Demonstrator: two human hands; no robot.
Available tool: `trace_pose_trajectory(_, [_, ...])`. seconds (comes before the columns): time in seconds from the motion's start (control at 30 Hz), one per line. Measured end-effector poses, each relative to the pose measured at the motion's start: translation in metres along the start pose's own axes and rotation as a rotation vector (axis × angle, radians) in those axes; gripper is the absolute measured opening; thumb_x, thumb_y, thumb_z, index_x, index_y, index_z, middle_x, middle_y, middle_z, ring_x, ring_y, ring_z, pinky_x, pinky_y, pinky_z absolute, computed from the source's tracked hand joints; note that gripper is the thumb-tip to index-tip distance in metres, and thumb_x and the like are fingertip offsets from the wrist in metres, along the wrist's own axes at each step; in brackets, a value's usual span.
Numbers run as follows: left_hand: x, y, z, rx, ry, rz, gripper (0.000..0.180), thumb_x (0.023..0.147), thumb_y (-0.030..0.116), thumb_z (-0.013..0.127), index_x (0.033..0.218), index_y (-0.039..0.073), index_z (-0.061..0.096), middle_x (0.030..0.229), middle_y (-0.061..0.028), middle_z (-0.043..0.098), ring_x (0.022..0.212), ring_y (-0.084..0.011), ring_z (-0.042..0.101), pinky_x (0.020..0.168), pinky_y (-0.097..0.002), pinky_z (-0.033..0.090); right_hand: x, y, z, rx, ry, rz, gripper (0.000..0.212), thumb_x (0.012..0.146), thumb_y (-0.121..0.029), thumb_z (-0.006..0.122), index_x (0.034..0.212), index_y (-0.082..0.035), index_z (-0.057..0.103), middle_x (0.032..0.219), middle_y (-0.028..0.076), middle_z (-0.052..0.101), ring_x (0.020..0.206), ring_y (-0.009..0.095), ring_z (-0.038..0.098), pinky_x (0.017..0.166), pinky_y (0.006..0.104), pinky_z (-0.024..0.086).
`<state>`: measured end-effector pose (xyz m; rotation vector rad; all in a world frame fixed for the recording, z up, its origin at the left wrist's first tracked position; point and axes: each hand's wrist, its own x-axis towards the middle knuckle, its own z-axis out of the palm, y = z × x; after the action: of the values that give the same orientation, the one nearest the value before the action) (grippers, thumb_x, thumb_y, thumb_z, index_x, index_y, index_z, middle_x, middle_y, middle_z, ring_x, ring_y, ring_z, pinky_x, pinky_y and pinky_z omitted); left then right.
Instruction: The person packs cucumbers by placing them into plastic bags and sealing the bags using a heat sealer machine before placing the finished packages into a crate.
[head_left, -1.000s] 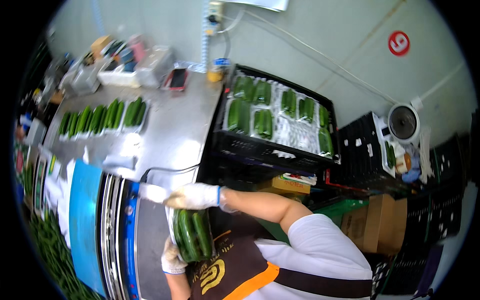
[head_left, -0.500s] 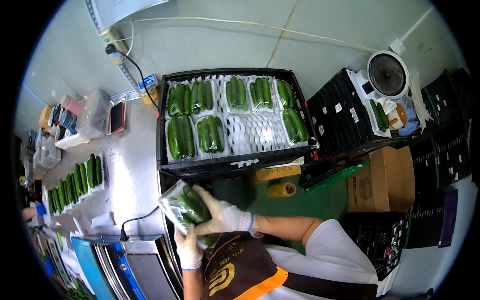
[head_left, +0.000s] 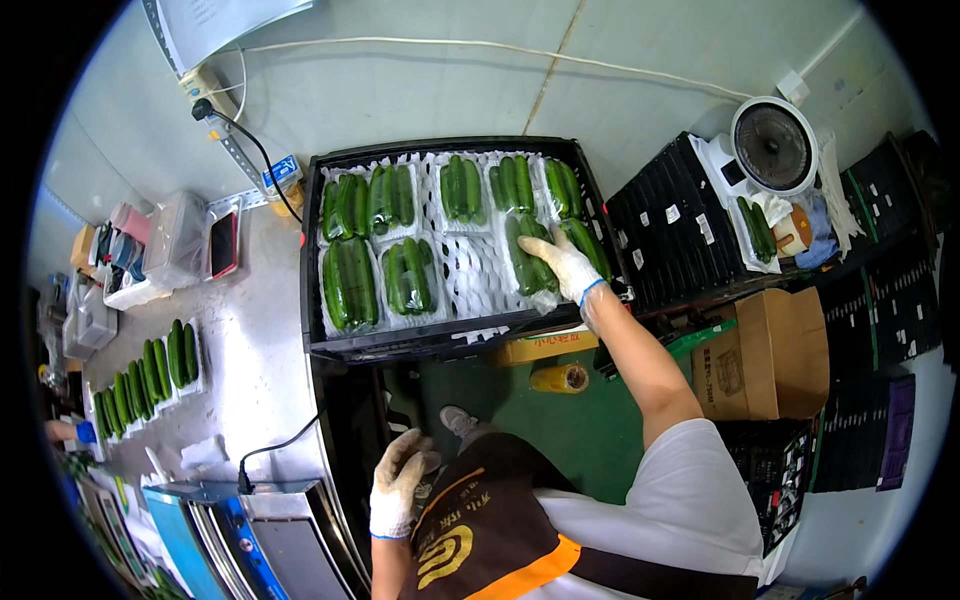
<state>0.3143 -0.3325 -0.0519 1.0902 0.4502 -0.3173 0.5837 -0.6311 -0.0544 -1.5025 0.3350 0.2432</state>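
Note:
Wearing a white knit glove, my right hand (head_left: 568, 265) is at the black crate, its fingers laid over a clear-wrapped tray of cucumbers (head_left: 522, 258). That pack lies in the front row on the white foam netting (head_left: 470, 280), just left of the pack at the right wall. Other wrapped cucumber packs (head_left: 350, 285) fill places around it in the black crate (head_left: 430, 338). My left hand (head_left: 398, 485), also gloved, is low in front of my apron, fingers apart and slightly bent, with no pack seen in it.
Left, a steel table (head_left: 240, 330) carries unwrapped cucumber trays (head_left: 150, 375), a phone (head_left: 224, 245) and a sealing machine (head_left: 290, 530). Another person's blue-cuffed hand (head_left: 70, 431) shows at the far left. Right are stacked black crates (head_left: 660, 215), a round fan (head_left: 774, 146) and a cardboard box (head_left: 765, 360).
The cucumber pack has gone from both hands near my body into the crate's front row, carried by my right hand. My left hand has let go and stays low.

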Motion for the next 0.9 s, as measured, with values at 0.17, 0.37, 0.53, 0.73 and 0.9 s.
trace_pose_trajectory(0.17, [-0.008, -0.011, -0.017, -0.190, 0.094, -0.011, 0.040, 0.088, 0.008, 0.058, 0.124, -0.006, 0.049, 0.108, -0.0160, 0.061, 0.090, -0.0198, 0.062, 0.085, -0.0306, 0.050, 0.017, 0.004, -0.005, -0.821, 0.109, 0.030, 0.100, 0.075, -0.039, 0.070, 0.146, 0.003, 0.013, 0.129, 0.029, 0.049, 0.113, 0.036, 0.055, 0.096, 0.0381, 0.045])
trace_pose_trajectory(0.37, [-0.015, -0.016, -0.026, -0.225, 0.209, 0.033, 0.038, 0.088, 0.006, 0.058, 0.122, -0.006, 0.047, 0.102, -0.0184, 0.061, 0.076, -0.0176, 0.058, 0.073, -0.0305, 0.049, 0.003, 0.013, 0.018, -1.440, 0.170, -0.188, 0.085, 0.078, -0.043, 0.065, 0.143, -0.005, 0.027, 0.134, 0.030, 0.043, 0.121, 0.044, 0.045, 0.102, 0.0484, 0.037])
trace_pose_trajectory(0.53, [-0.016, -0.026, -0.027, -0.170, 0.207, 0.019, 0.037, 0.089, 0.006, 0.057, 0.122, -0.007, 0.047, 0.102, -0.0176, 0.062, 0.078, -0.0173, 0.059, 0.071, -0.0268, 0.048, 0.005, 0.029, 0.020, -1.708, -0.095, -0.697, 0.066, 0.073, -0.042, 0.070, 0.129, -0.013, 0.050, 0.137, 0.025, 0.038, 0.132, 0.041, 0.031, 0.105, 0.0577, 0.025])
trace_pose_trajectory(0.73, [-0.031, -0.017, -0.035, -0.059, 0.202, 0.029, 0.036, 0.090, 0.011, 0.058, 0.122, -0.005, 0.052, 0.108, -0.0127, 0.062, 0.091, -0.0174, 0.061, 0.085, -0.0291, 0.049, 0.024, 0.038, 0.013, -1.723, -0.091, -0.699, 0.061, 0.073, -0.041, 0.069, 0.126, -0.016, 0.053, 0.138, 0.022, 0.038, 0.131, 0.041, 0.032, 0.098, 0.0529, 0.038])
trace_pose_trajectory(0.9, [-0.064, -0.014, -0.060, -0.006, 0.164, 0.093, 0.038, 0.091, 0.012, 0.056, 0.125, -0.004, 0.051, 0.110, -0.0119, 0.062, 0.097, -0.0158, 0.060, 0.086, -0.0262, 0.047, 0.029, 0.042, 0.004, -1.744, -0.225, -0.584, 0.066, 0.075, -0.040, 0.064, 0.133, -0.011, 0.049, 0.143, 0.030, 0.030, 0.132, 0.045, 0.029, 0.109, 0.0510, 0.027])
